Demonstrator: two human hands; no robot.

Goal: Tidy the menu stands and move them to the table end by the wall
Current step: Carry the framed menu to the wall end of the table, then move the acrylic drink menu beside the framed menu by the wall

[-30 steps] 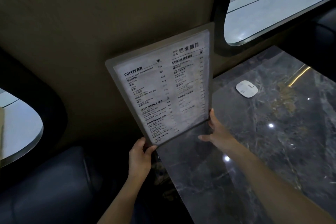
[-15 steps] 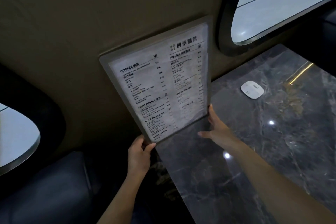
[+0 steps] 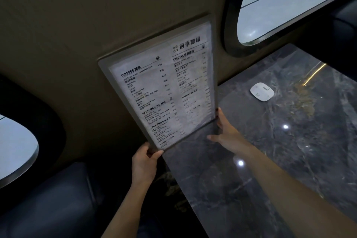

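A clear acrylic menu stand (image 3: 164,87) with a printed coffee menu stands upright at the left edge of the dark marble table (image 3: 270,160), close to the beige wall. My left hand (image 3: 144,162) grips its lower left corner, thumb over the front. At the lower right corner my right hand (image 3: 228,131) rests against the stand's edge, fingers stretched along it. The stand leans slightly and its bottom edge meets the tabletop. Only this one menu stand is in view.
A small white rounded device (image 3: 262,91) lies on the table toward the wall. A rounded window (image 3: 289,6) is above it and another (image 3: 15,150) at far left. A dark padded seat (image 3: 48,199) sits below left of the table.
The menu stand has shifted slightly toward the wall between my hands. Both hands keep the same hold on its lower corners.
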